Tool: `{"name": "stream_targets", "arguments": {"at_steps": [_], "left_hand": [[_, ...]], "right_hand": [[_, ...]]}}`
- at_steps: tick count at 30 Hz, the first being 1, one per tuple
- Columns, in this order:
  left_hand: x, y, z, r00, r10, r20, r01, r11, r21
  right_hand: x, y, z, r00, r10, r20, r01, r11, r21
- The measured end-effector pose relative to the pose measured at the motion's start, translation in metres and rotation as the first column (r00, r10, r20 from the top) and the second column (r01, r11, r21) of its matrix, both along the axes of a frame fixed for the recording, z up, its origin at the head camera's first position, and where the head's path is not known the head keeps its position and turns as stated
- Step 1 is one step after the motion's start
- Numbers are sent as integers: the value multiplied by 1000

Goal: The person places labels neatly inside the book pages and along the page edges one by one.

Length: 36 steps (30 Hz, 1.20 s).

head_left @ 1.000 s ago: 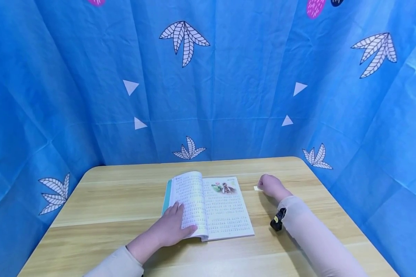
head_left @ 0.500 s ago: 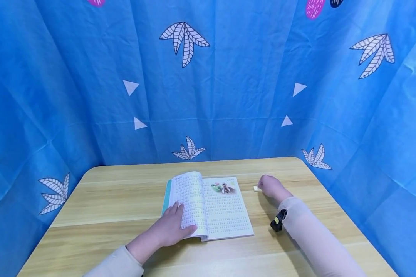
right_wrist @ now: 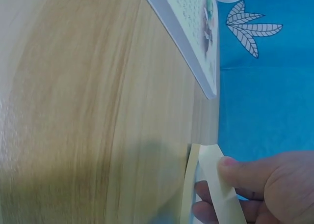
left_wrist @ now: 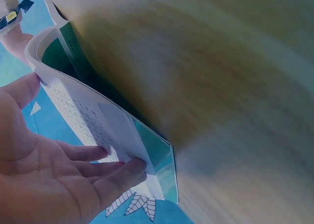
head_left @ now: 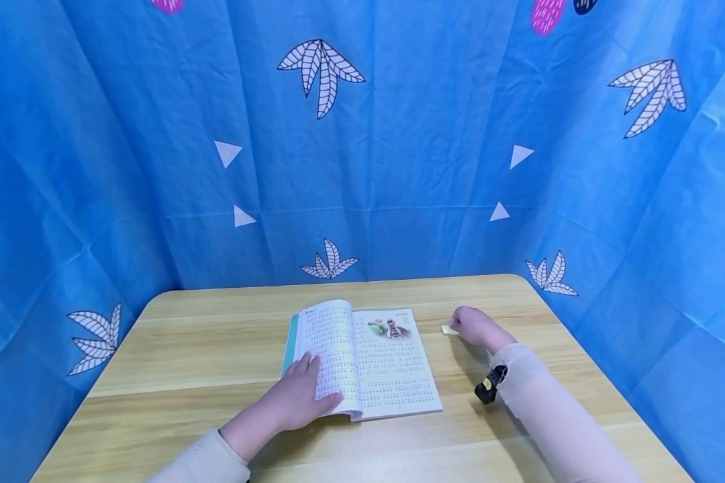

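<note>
Book (head_left: 368, 369): lies open near the middle of the tabletop (head_left: 368, 449), just short of the far edge and well in from the left and right edges. Shows rows of print on both pages, with an insect picture (head_left: 394, 329) toward the far right corner of the right page. Arches upward on the left side, with a teal cover (head_left: 291, 339) peeping out along the left border.

Left hand (head_left: 296, 399): rests on the left page, grasping nothing. Touches the paper with outstretched fingers, with the thumb at the near edge.

Right hand (head_left: 476, 327): reaches past the book, toward the tabletop's far right corner. Pinches a pale yellow strip (right_wrist: 220, 184) between thumb and fingers, just over the wood. Meets a second yellow layer (right_wrist: 190, 184) at one end of that strip; too hidden to tell whether folded or peeled from a pad.

Beyond the far edge: blue curtain (head_left: 429, 134) with white leaves (head_left: 329, 260) and triangles.
</note>
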<state>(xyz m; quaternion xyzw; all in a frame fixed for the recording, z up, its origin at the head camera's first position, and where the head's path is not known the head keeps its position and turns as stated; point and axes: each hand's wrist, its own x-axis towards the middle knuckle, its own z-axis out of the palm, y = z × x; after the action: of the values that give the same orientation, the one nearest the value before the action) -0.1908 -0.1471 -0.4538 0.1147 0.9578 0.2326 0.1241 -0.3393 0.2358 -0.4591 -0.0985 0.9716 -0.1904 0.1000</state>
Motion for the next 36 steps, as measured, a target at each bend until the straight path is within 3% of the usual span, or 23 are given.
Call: {"name": "stream_targets", "arguments": {"at_steps": [8, 15, 22, 36], "left_hand": [[1, 1, 1, 1000, 6, -4, -6, 1000, -3], [1, 1, 2, 1000, 4, -5, -4, 1000, 2], [1, 0, 1, 1000, 1, -2, -1, 1000, 4], [1, 1, 3, 1000, 14, 6, -14, 1000, -7]], "right_hand": [[1, 3, 1, 1000, 14, 2, -14, 999, -34], [-4, 7, -2, 997, 55, -48, -56, 998, -27], [0, 7, -5, 996, 33, -81, -37, 998, -47], [5, 8, -7, 983, 109, -151, -114, 993, -20]]}}
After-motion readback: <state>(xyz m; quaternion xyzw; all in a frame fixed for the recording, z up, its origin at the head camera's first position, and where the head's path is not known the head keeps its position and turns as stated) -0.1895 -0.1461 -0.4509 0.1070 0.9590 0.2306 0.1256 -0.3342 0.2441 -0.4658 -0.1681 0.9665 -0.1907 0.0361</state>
